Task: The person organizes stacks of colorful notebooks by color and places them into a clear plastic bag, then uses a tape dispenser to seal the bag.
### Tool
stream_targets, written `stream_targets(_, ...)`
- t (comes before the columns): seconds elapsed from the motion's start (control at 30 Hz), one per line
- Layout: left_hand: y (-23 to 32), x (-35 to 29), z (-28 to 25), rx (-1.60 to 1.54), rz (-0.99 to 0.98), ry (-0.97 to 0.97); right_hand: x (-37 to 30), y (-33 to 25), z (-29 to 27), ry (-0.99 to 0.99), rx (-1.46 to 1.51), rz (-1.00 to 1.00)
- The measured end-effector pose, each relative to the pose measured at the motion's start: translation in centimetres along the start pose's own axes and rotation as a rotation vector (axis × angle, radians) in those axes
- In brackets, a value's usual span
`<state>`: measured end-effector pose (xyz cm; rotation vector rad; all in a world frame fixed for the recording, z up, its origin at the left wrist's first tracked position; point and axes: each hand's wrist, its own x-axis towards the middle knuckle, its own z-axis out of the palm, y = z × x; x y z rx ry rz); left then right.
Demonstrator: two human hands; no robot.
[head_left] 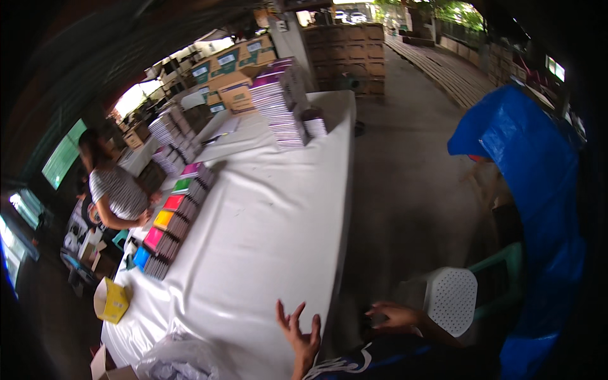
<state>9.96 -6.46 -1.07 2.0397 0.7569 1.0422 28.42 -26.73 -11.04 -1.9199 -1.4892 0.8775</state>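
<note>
My left hand [297, 330] is raised over the near right edge of the white-covered table [266, 247], its fingers spread and nothing in them. To its right, off the table's edge, my right hand [394, 315] is loosely bent with a gap between thumb and fingers; I see nothing held there. The right hand is nearest a white perforated stool seat [451, 300]. Along the table's left side runs a row of notebook stacks [166, 220] with covers in several colours. A clear plastic bag [180, 360] lies at the near left corner.
Tall notebook stacks [278, 104] and an open carton [235, 94] stand at the table's far end. A yellow box [111, 300] sits at the left edge. Beyond the notebook row stands a person in a striped shirt [117, 193]. A blue tarp [538, 177] hangs at right.
</note>
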Motion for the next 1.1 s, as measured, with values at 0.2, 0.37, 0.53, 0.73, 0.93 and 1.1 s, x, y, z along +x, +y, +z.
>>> stream_targets(0.2, 3.3, 9.3, 15.3, -0.187, 0.084, -0.333, 4.5, -10.7, -20.9, 0.335, 0.527, -0.814)
stream_targets(0.37, 2.6, 14.8, 23.0, -0.004, 0.173, -0.529, 5.6, -11.7, -30.2, 0.317, 0.853, -1.307)
stream_targets(0.53, 0.4, 20.4, 30.8, 0.009, 0.208, -0.577, 12.2, -8.7, -37.4, 0.462, 0.797, -1.708)
stream_targets(0.73, -1.8, 31.3, 43.3, -0.029, 0.22, -0.662, 19.3, -0.5, -48.1, 0.47, 0.725, -1.689)
stream_targets(0.93, 1.8, 46.7, 57.7, 0.006, 0.48, -0.81, 24.3, 5.4, -61.8, 0.479, 0.73, -1.508)
stream_targets(1.1, 5.5, 54.7, 70.7, 0.096, 0.552, -1.029, 26.3, 13.7, -70.2, 0.633, 0.822, -1.34)
